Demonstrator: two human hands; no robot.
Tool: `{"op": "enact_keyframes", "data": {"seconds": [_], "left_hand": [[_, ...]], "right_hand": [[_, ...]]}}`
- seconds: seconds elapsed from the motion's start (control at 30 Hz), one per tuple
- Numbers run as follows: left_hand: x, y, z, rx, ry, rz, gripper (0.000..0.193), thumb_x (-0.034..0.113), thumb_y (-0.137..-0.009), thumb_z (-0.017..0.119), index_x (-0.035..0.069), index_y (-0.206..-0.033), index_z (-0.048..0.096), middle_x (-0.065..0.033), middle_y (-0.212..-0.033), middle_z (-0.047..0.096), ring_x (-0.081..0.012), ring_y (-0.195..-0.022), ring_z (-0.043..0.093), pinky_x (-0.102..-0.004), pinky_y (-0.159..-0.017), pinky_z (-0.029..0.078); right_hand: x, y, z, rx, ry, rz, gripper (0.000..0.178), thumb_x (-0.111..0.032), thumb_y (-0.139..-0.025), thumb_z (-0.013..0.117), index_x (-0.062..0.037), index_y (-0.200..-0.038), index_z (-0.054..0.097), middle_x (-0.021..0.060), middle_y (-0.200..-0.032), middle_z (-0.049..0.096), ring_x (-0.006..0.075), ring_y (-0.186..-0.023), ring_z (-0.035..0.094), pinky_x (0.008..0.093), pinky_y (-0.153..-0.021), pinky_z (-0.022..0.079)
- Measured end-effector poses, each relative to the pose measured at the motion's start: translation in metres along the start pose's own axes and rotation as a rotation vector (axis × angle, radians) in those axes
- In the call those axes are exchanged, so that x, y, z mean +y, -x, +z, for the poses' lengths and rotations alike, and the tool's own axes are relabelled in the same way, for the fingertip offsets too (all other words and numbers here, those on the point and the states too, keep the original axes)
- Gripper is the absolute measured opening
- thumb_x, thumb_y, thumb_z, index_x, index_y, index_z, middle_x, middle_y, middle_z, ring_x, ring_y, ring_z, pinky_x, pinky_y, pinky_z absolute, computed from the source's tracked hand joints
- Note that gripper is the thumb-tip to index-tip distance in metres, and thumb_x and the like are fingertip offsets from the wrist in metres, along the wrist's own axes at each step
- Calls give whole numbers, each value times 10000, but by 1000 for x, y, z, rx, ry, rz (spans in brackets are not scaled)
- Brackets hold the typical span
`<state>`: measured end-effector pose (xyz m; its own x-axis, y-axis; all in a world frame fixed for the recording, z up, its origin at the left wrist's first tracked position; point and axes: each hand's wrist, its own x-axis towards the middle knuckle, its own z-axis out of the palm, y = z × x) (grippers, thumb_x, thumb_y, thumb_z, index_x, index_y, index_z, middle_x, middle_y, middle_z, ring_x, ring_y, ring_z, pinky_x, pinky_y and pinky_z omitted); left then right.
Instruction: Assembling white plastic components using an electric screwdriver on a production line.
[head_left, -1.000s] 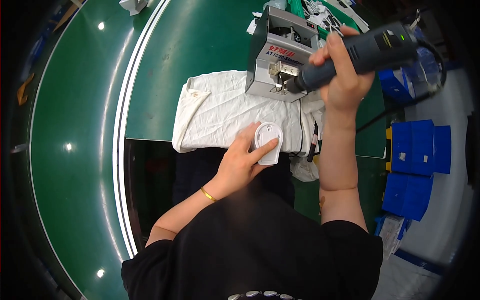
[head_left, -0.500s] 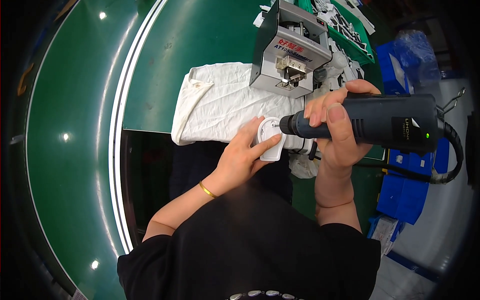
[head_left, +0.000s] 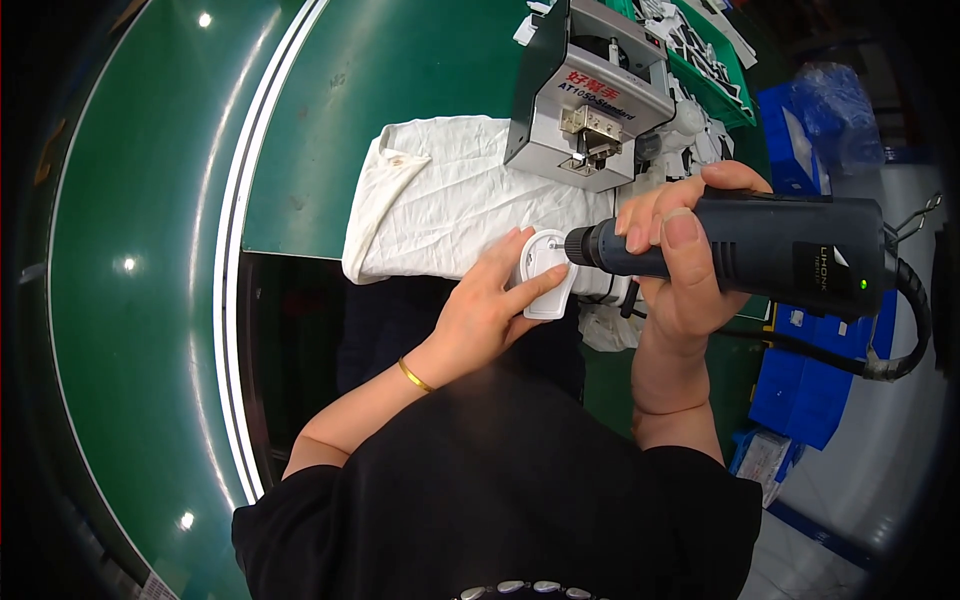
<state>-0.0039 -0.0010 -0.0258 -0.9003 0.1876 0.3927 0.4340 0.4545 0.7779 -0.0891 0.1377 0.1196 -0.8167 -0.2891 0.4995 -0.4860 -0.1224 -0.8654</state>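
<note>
A small white plastic housing [head_left: 545, 303] with a rounded end is gripped by my left hand [head_left: 482, 305], its hollow side turned toward the tool. My right hand [head_left: 682, 243] is wrapped round a dark electric screwdriver [head_left: 790, 240], held sideways with a green light lit at its rear. The screwdriver's bit reaches into the rounded end of the housing; whether a screw sits under it is too small to tell. Beyond the housing, a folded white cloth [head_left: 440, 200] covers the table's near edge. The cloth's right end is partly hidden behind the housing and my right hand.
A grey metal screw feeder [head_left: 590, 110] stands at the cloth's far right. Behind it is a green crate [head_left: 725, 85] of white and black parts. Blue bins [head_left: 800, 395] line the right side, and the screwdriver's black cable [head_left: 918, 325] loops there. The green table [head_left: 400, 70] stretches away.
The screwdriver and my right hand have shifted slightly right in the picture. My left hand keeps hold of the housing, and the bit remains at its rounded end. The view has moved a little.
</note>
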Motion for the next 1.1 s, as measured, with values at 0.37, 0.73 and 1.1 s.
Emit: {"op": "enact_keyframes", "data": {"seconds": [0.37, 0.73, 1.1], "left_hand": [[0, 1, 0, -8, -2, -8, 727, 70, -656, 809, 202, -1337, 589, -235, -1460, 414, -423, -1337, 436, -478, -1100, 400], [-1, 0, 1, 8, -6, 2, 727, 86, -661, 808, 203, -1343, 587, -231, -1465, 410, -422, -1332, 441, -479, -1091, 409], [1, 3, 4, -2, -9, -3, 730, 88, -654, 821, 212, -1337, 597, -227, -1449, 432, -420, -1323, 456, -474, -1085, 416]], "right_hand": [[3, 0, 2, -14, 54, 52, 347, -14, -897, 562, -24, -1207, 409, 101, -807, 563, 164, -660, 566, 390, -677, 502], [10, -3, 2, -63, 13, 47, 344, -16, -905, 575, -25, -1201, 400, 99, -807, 563, 150, -656, 559, 377, -675, 498], [17, -1, -11, -98, 5, 20, 418, -36, -911, 611, 10, -1267, 398, 103, -787, 567, 169, -677, 576, 392, -698, 511]]}}
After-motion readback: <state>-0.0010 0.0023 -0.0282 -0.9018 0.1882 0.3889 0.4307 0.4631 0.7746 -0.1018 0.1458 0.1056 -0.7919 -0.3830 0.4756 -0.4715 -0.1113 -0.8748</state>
